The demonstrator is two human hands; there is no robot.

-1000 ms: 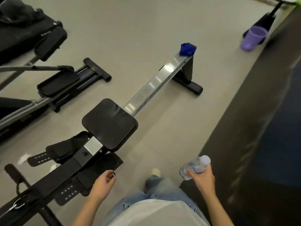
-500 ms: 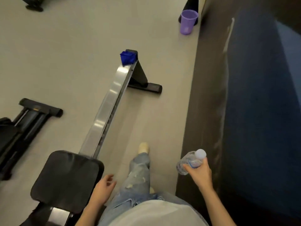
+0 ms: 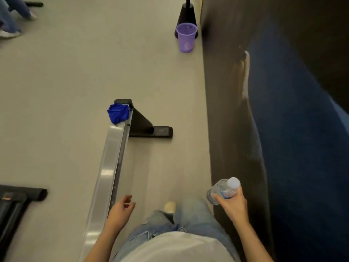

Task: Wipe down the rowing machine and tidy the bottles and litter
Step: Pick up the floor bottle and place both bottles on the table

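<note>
The rowing machine's silver rail [image 3: 108, 173] runs from the lower left up to its black rear foot [image 3: 151, 131]. A crumpled blue cloth [image 3: 118, 113] lies on the rail's far end. My right hand [image 3: 233, 206] is closed around a clear plastic water bottle [image 3: 222, 190] with a white cap, held at the lower right beside the dark mat. My left hand [image 3: 120, 211] hangs empty beside the near part of the rail, fingers loosely apart. A purple mesh waste basket [image 3: 186, 37] stands on the floor far ahead.
A dark mat with a blue area [image 3: 283, 129] fills the right side. A black cone-shaped stand base [image 3: 186, 11] sits behind the basket. Another machine's black foot [image 3: 20, 194] shows at the lower left. Another person's legs [image 3: 11, 17] are at the top left.
I have walked forward along the rail: the seat has dropped out of view and the cloth and purple basket are closer. The bottle stays in my right hand.
</note>
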